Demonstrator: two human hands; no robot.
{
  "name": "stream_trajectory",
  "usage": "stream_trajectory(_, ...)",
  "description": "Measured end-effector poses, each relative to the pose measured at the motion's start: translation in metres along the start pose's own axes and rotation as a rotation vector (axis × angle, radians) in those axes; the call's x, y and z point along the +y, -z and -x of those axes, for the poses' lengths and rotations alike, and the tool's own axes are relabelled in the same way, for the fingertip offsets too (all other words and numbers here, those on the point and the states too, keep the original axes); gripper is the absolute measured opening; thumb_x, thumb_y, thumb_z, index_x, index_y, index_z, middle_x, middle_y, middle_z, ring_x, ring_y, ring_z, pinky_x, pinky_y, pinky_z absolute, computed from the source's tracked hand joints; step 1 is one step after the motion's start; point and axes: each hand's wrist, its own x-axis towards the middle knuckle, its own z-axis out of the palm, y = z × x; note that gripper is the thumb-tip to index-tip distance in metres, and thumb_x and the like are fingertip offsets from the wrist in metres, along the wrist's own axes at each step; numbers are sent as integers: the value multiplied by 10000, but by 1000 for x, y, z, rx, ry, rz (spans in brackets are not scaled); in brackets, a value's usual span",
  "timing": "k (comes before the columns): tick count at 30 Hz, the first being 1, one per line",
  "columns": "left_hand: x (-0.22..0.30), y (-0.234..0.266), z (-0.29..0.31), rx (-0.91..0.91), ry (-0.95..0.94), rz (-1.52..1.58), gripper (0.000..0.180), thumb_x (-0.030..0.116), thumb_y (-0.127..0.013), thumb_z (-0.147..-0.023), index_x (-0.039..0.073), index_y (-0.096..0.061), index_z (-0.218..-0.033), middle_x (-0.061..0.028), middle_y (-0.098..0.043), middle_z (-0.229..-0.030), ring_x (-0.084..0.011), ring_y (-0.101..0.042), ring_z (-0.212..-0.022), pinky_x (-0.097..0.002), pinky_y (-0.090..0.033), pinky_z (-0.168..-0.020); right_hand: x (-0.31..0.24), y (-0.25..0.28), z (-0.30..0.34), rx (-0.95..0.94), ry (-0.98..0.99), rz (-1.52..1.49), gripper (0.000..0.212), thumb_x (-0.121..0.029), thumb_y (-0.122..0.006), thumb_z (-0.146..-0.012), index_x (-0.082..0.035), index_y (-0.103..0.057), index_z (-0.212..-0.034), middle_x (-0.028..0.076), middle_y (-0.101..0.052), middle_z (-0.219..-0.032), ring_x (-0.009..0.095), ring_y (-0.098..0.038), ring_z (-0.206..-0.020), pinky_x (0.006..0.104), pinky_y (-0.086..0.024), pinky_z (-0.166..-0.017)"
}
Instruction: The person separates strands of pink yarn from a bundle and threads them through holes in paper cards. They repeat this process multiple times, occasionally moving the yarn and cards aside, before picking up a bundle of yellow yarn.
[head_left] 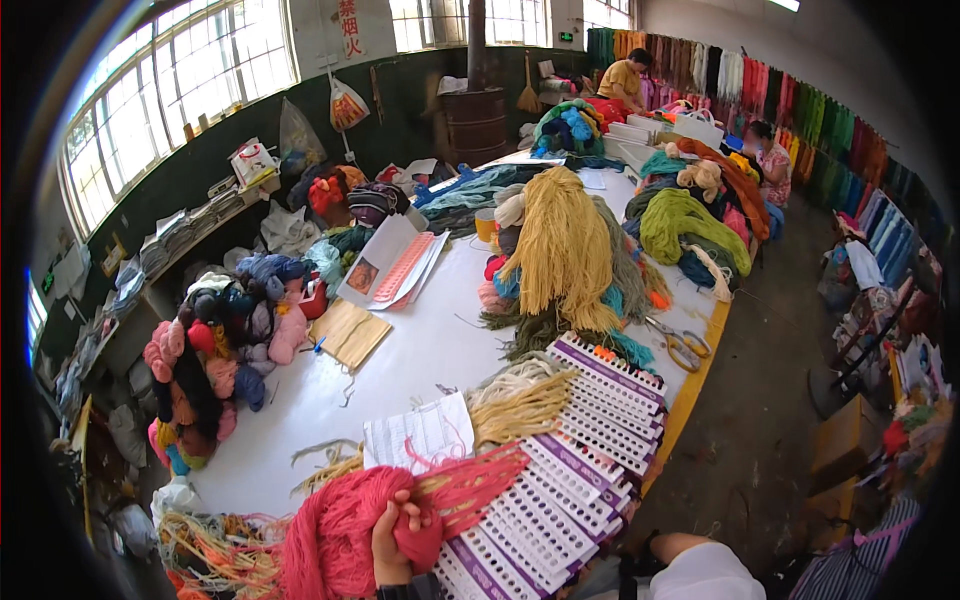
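White worktop [450,330] runs through a room with windows along its left and far walls, and at its near end lies a big bundle of red yarn [335,535]. What looks like the left hand [390,542] has its grip closed on that bundle, fingers curled into the strands; the right hand is out of sight. Loose red ends trail rightward over fanned colour cards [530,510], white with purple bands and rows of dark dots. Just left of the bundle is a tangle of multicoloured threads [220,550]; beyond it lie a creased paper sheet [425,435] and cream-and-tan strands [520,405]. Farther up stand a tall heap of straw-yellow yarn [560,240] and, near the right edge, scissors [685,348] with their blades apart. Along the left side come a brown envelope [350,332] and piled skeins [255,320]. Lime-green yarn [690,228] drapes over the far right part, two people [626,82] are at the far end, and hanging skeins [755,88] line the wall behind.
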Motion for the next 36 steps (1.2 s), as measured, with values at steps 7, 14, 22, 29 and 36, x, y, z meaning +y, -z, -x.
stream_trajectory(7, 4, -21, 9, 252, 47, 13, 228, 276, -407, -883, 90, -509, -966, -7, -432, -585, -148, -453, -601, -344, -406, -758, -45, -6, -31, -5, 31, 140, 267, -267, -563, -781, -92, -601, -979, 76, -613, -907, 204, -578, -819, 318, -453, -742)
stream_trajectory(14, -9, 3, 9, 120, -74, 66, 250, 250, -348, -919, 75, -500, -1013, 3, -490, -673, -92, -460, -535, -305, -445, -654, -84, 21, -53, -34, 106, 337, 281, -286, -577, -774, -94, -610, -976, 68, -622, -896, 201, -584, -817, 314, -454, -743)
stream_trajectory(22, -6, 0, 16, 100, -238, -49, 232, 269, -364, -923, 97, -478, -1029, 56, -393, -639, -40, -391, -504, -226, -401, -557, -67, 73, -37, -173, 129, 611, 298, -309, -594, -765, -96, -620, -972, 58, -632, -884, 197, -590, -815, 310, -455, -744)
stream_trajectory(29, 10, -22, 12, 183, -170, -43, 240, 211, -426, -894, 51, -496, -1059, -34, -566, -818, -113, -521, -638, -286, -450, -691, -98, 184, 112, -383, 250, 857, 313, -328, -608, -758, -97, -629, -968, 50, -641, -873, 194, -595, -813, 306, -455, -745)
stream_trajectory(36, 71, -88, -12, 254, -72, -355, 250, 151, -518, -852, -2, -517, -1050, -72, -607, -886, -135, -595, -693, -281, -486, -656, -307, 220, 175, -508, 810, 218, 232, -195, -573, -805, -9, -632, -929, 51, -643, -863, 102, -582, -750, 239, -465, -665)
